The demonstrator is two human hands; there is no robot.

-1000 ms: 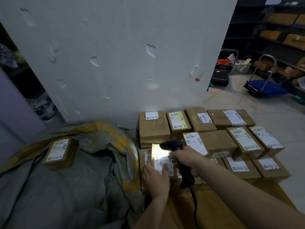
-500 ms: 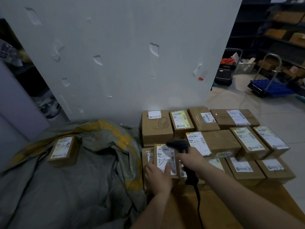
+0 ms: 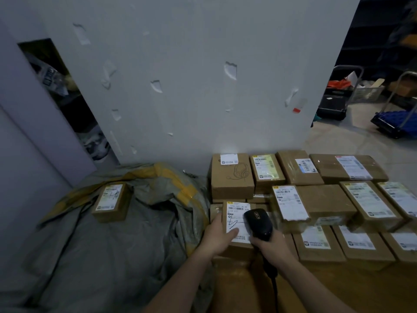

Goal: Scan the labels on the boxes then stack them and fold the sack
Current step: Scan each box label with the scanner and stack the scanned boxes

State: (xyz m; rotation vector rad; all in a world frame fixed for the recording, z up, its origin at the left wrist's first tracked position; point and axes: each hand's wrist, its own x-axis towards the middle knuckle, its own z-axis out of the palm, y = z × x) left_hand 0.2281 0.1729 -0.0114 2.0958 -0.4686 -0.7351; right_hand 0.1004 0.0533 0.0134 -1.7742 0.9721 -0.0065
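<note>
Box [image 3: 239, 249] label looks read: the scanner's glow has left it.

Left hand [image 3: 217, 237] holds the box by its near left edge, fingers curled round the side and thumb flat on the label [image 3: 235, 213]. Right hand [image 3: 272, 247] is wrapped round the handle of the scanner [image 3: 257, 224], whose head has swung in over the label's right part. A second ago the label was lit bright; now it is dim, so the scan is likely done and this box can join the other boxes [image 3: 327, 199] packed right of and behind it. Left of it lies the sack [image 3: 135, 222], unfolded, with a lone box [image 3: 111, 202] on top.
</note>
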